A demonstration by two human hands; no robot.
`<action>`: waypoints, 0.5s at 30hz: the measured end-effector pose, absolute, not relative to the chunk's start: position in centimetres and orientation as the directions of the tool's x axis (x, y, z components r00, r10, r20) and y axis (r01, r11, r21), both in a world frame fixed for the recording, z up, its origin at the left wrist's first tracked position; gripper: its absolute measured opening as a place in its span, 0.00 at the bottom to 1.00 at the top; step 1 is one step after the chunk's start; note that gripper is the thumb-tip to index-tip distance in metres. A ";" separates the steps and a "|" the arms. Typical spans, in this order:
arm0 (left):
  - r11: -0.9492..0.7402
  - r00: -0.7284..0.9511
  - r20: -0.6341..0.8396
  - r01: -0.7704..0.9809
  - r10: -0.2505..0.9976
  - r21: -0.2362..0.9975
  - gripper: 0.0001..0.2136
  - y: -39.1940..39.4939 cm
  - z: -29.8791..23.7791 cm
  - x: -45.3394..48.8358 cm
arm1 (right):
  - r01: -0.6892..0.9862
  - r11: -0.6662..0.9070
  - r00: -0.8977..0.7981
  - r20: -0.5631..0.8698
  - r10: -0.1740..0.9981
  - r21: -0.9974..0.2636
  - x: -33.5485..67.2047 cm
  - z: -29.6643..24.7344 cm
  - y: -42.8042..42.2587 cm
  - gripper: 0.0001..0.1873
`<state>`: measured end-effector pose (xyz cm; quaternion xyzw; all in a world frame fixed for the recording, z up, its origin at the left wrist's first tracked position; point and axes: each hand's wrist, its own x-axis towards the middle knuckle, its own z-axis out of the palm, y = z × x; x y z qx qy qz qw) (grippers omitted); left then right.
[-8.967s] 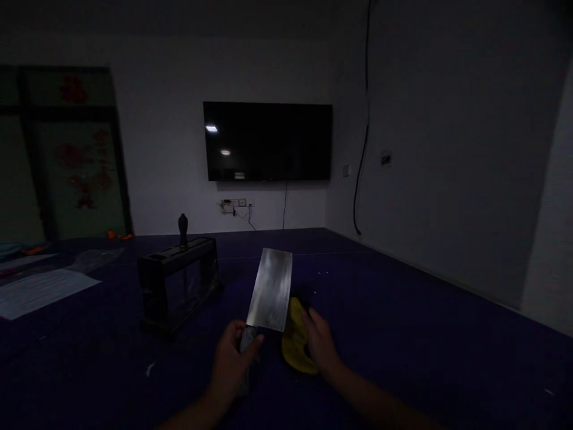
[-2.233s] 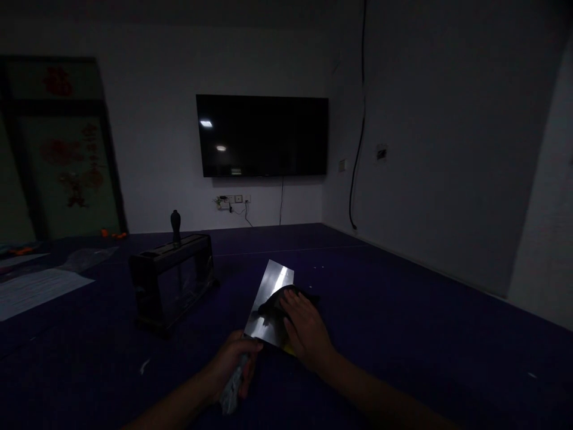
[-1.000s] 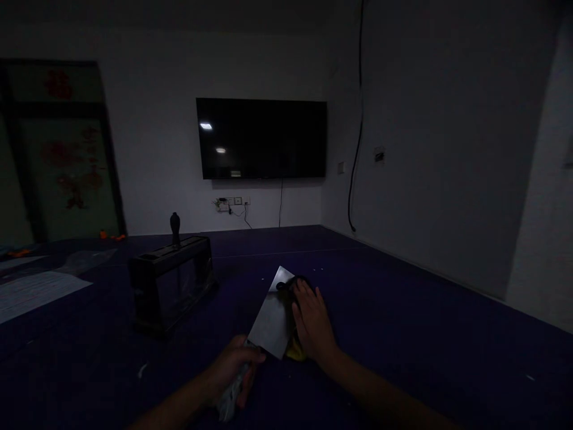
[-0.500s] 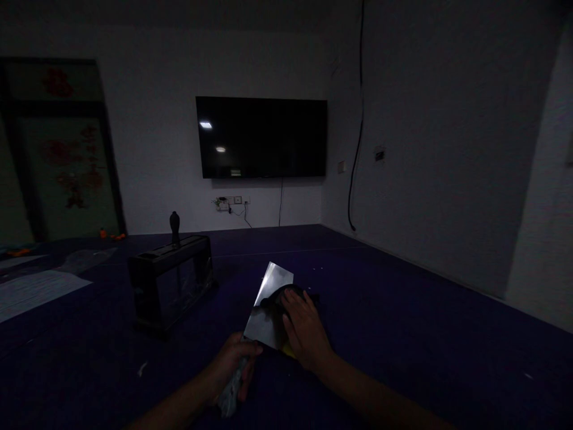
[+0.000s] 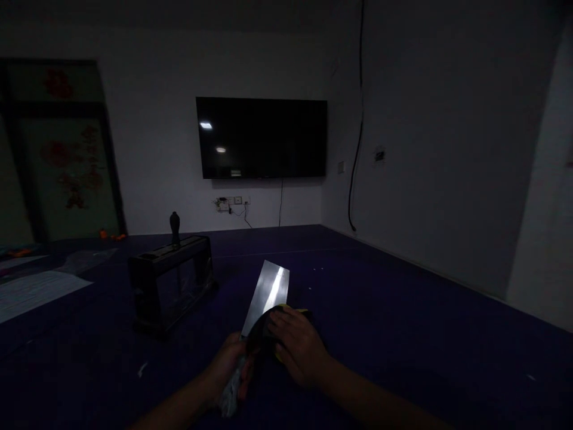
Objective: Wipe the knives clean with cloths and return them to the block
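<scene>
My left hand (image 5: pixel 228 364) is closed round the handle of a cleaver (image 5: pixel 264 295), whose handle looks wrapped in clear plastic. The broad, shiny blade points up and away from me. Against the blade's lower part, close to the handle, my right hand (image 5: pixel 298 343) presses a dark cloth (image 5: pixel 261 329) with yellow edges. Its fingers lie over the cloth, which covers that corner of the blade. To the left stands a black frame-like stand (image 5: pixel 170 257) with a dark knob-topped handle (image 5: pixel 175 224) rising from its top.
Dark blue flooring (image 5: pixel 394 334) spreads around me, with small white scraps on it. White sheets (image 5: pixel 40 291) lie at the left. A television (image 5: pixel 264 137) hangs on the far wall above sockets (image 5: pixel 230 202). A black cable (image 5: pixel 358 149) runs down the right wall.
My right hand has drawn the cloth down the blade towards the handle, baring the upper blade. My left hand has stayed almost in place, with the cleaver tilted slightly differently.
</scene>
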<state>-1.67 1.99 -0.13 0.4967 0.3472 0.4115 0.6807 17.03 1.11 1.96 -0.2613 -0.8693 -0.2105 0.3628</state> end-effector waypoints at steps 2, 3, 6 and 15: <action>0.167 0.418 -0.064 -0.215 0.906 0.962 0.13 2.0 -0.1 -1.7 | 0.571 0.800 -0.617 0.739 0.272 0.183 17.0 1.9 1.0 0.19; 0.173 0.413 -0.075 -0.204 0.908 0.964 0.13 2.0 -0.2 -1.8 | 0.555 0.811 -0.623 0.739 0.257 0.186 17.0 1.9 0.9 0.19; 0.182 0.358 -0.115 -0.159 0.927 0.970 0.12 2.4 -0.5 -2.0 | 0.505 0.839 -0.650 0.728 0.217 0.201 17.0 1.8 0.8 0.20; 0.152 0.322 -0.079 -0.206 0.943 0.967 0.11 2.5 -0.6 -1.9 | 0.497 0.848 -0.668 0.706 0.236 0.187 16.3 1.8 0.3 0.22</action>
